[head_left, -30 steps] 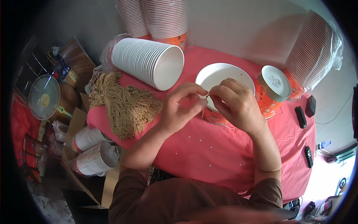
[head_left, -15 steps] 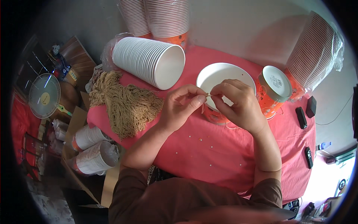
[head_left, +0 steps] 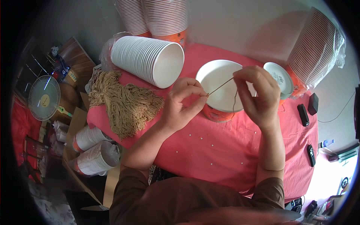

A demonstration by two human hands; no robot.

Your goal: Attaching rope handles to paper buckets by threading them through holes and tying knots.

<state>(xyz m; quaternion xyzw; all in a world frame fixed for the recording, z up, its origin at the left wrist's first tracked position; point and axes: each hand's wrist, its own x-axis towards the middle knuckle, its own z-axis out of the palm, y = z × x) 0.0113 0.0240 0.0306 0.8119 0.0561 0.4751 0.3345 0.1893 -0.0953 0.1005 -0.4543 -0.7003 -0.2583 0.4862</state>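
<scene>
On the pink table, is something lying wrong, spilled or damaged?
The stack of white paper bowls lies on its side on the pink table, not upright. Small white dots are scattered on the cloth. Nothing looks damaged.

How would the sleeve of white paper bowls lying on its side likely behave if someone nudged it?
The sleeve of white paper bowls lies on its side on the red tablecloth, so a nudge would probably roll it, curving toward its narrower end. It looks like thin paper, so likely light. Nothing visibly binds it, so the nested bowls may slide apart.
</scene>
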